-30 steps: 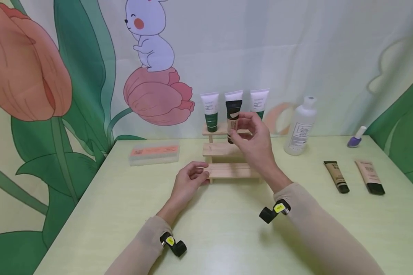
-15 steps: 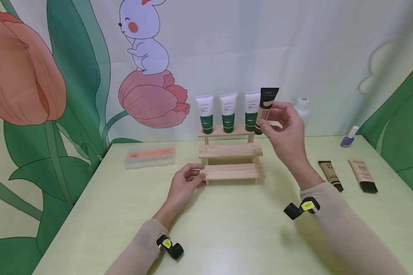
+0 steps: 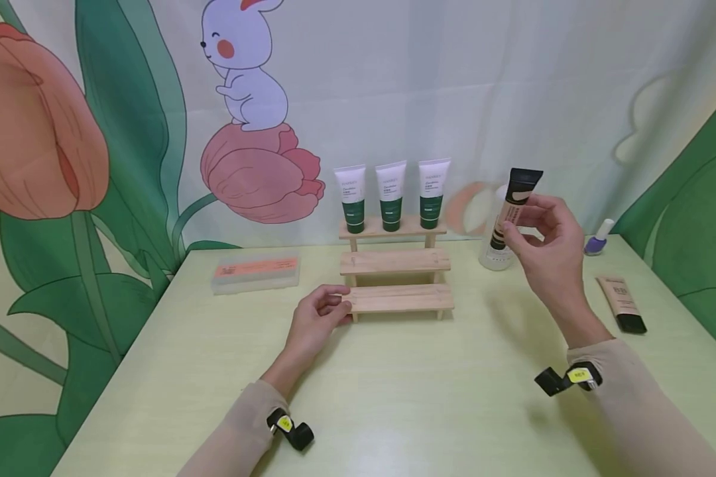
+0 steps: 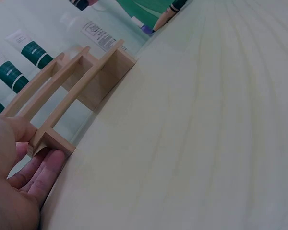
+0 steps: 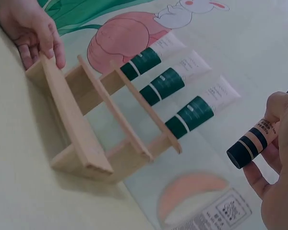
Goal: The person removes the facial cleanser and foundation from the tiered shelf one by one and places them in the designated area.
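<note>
You are holding a beige-and-black tube [image 3: 509, 213] in the air over the right side of the table [image 3: 423, 397], your right hand [image 3: 550, 250] pinching it between thumb and fingers. The tube is leaning, its flat black end pointing up and its dark cap pointing down, and it is partly covering a white bottle [image 3: 496, 258] that is standing behind it near the table's back edge.

Your left hand [image 3: 312, 322] is gripping the left end of the lowest step of a wooden rack [image 3: 396, 261], the thumb lying on top and the fingers reaching below, as the left wrist view is showing. On the rack's top step, three white-and-green tubes [image 3: 391, 196] are standing in a row, spaced apart, green ends down.

To the left of the rack, a translucent case [image 3: 255, 273] with an orange label is lying flat. At far right, a purple nail polish bottle [image 3: 598, 239] with a white cap is standing near the back edge, while a pale tube [image 3: 622, 305] with a black cap is lying nearer to you. Behind the table, a printed curtain [image 3: 388, 86] is hanging, showing a white rabbit sitting on a pink tulip.
</note>
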A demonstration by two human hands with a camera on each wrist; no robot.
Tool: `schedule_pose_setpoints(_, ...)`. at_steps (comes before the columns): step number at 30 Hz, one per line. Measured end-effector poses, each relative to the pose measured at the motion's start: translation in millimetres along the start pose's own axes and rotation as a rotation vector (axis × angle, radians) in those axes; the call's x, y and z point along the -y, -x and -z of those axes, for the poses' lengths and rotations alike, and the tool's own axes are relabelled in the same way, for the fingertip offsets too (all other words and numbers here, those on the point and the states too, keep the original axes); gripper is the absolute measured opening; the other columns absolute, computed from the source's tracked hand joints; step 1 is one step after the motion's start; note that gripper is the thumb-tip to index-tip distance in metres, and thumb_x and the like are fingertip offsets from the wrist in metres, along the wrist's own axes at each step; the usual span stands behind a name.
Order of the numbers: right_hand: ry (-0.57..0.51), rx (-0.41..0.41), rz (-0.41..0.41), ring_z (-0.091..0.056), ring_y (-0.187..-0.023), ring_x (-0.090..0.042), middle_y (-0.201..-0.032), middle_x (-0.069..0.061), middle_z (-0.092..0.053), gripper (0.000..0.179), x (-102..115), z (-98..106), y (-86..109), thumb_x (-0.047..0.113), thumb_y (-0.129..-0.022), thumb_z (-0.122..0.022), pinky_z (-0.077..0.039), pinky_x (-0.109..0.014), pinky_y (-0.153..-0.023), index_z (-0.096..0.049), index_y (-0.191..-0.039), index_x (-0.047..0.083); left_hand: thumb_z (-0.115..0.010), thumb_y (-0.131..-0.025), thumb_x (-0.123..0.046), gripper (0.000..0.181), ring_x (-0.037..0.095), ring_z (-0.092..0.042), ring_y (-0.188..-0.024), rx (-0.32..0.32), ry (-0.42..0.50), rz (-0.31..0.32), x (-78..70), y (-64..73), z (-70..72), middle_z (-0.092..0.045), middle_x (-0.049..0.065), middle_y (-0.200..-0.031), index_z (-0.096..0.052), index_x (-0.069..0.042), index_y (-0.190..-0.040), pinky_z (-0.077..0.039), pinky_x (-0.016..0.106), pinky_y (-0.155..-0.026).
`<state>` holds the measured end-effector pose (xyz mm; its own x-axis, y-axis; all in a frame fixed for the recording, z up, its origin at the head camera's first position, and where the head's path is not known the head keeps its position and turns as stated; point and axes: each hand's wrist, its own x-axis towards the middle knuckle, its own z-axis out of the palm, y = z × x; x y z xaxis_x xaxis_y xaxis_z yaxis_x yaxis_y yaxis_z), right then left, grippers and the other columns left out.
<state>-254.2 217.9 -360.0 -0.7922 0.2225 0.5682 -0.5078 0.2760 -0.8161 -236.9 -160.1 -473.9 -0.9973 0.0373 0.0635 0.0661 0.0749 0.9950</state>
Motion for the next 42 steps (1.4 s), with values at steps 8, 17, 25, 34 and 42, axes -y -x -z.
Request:
schedule_pose_setpoints(8,0.091,0.017,-0.082,-0.069,-0.108,-0.011,-0.12,0.009,-0.068,0.047,-25,21,16.1,0.006,-0.101,-0.082,-0.06,-0.012,-0.085,-0.065,-0.145,0.011,-0.075,-0.106,-0.003,0.025,0.026,-0.076,-0.098,-0.003,0.001,-0.008,0.0,-0.3,-2.1,-0.071,0.016,-0.109,-0.076,-0.005,-0.131,-0.071,0.035,-0.091)
schedule_pose_setpoints(17,0.178,0.106,-0.123,-0.068,-0.104,-0.007,-0.118,0.008,-0.069,0.047,-51,32,43.3,0.008,-0.1,-0.084,-0.059,-0.01,-0.08,-0.063,-0.142,0.003,-0.075,-0.106,-0.004,0.024,0.023,-0.076,-0.096,-0.006,-0.003,-0.008,1.1,0.0,-0.9,-0.07,0.014,-0.109,-0.076,-0.005,-0.13,-0.071,0.033,-0.089)
schedule_pose_setpoints(25,0.243,0.164,-0.147,-0.068,-0.105,-0.005,-0.119,0.003,-0.072,0.046,-69,39,64.8,0.011,-0.101,-0.084,-0.06,-0.009,-0.08,-0.063,-0.141,0.004,-0.075,-0.106,-0.002,0.024,0.024,-0.076,-0.097,0.0,0.009,0.001,0.7,-0.2,0.8,-0.07,0.015,-0.108,-0.076,-0.004,-0.13,-0.071,0.035,-0.09)
schedule_pose_setpoints(34,0.33,0.181,-0.139,-0.066,-0.104,-0.005,-0.121,-0.013,-0.071,0.047,-77,39,79.9,0.013,-0.101,-0.084,-0.058,-0.007,-0.078,-0.063,-0.141,0.002,-0.075,-0.106,-0.002,0.025,0.024,-0.076,-0.097,0.013,0.031,0.003,1.6,-1.0,-4.0,-0.07,0.014,-0.109,-0.076,-0.004,-0.13,-0.071,0.036,-0.091)
schedule_pose_setpoints(42,0.342,0.175,-0.167,-0.065,-0.099,-0.012,-0.116,-0.014,-0.07,0.046,-85,33,80.4,0.019,-0.101,-0.085,-0.057,-0.005,-0.075,-0.065,-0.138,0.001,-0.075,-0.107,-0.004,0.024,0.023,-0.076,-0.098,-0.003,0.008,0.004,0.1,0.6,0.0,-0.069,0.014,-0.11,-0.076,-0.005,-0.13,-0.071,0.035,-0.091)
